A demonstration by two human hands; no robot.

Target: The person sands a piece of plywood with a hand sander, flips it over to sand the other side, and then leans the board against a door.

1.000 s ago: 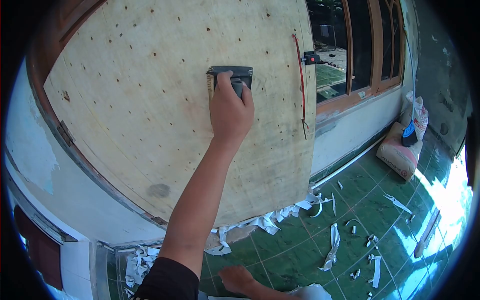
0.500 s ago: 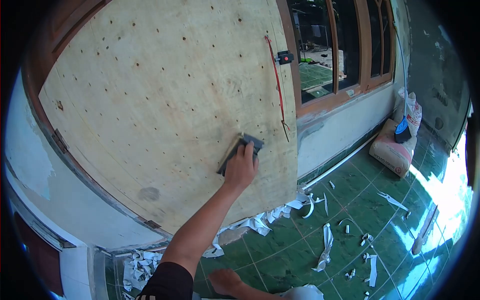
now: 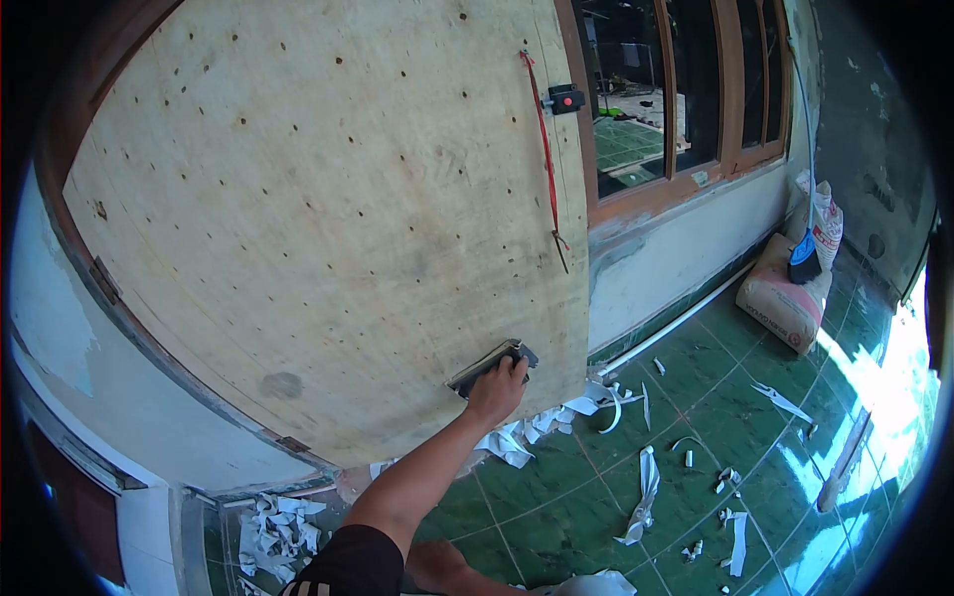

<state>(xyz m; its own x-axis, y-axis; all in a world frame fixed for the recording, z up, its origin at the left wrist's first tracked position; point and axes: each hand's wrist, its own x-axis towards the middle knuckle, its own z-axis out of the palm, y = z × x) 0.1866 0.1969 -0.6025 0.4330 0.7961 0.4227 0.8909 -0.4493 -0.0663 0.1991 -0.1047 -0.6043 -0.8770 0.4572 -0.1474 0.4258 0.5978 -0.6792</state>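
Note:
My left hand (image 3: 497, 390) is closed around a dark sanding block (image 3: 475, 370) with a pale edge. The block lies against the lower right part of a pale wooden panel (image 3: 328, 228), which is dotted with small dark marks. My bare forearm reaches up to it from a dark sleeve at the bottom. Low in the view, partly behind that sleeve, my right hand (image 3: 435, 566) is bent down near the floor, its fingers hidden. A red strap (image 3: 548, 149) hangs on the panel beside a black latch with a red button (image 3: 564, 99).
Curled white strips (image 3: 517, 442) lie along the panel's foot and over the green tiled floor (image 3: 556, 526). A brown-framed window (image 3: 696, 179) is to the right. Beyond it, a broom (image 3: 803, 260) leans by a paper sack (image 3: 783, 298). A white pipe (image 3: 676, 323) runs along the wall.
My left hand has slid the sanding block down and slightly right on the panel, and the block has turned closer to level. The view has shifted slightly. My right hand stays low.

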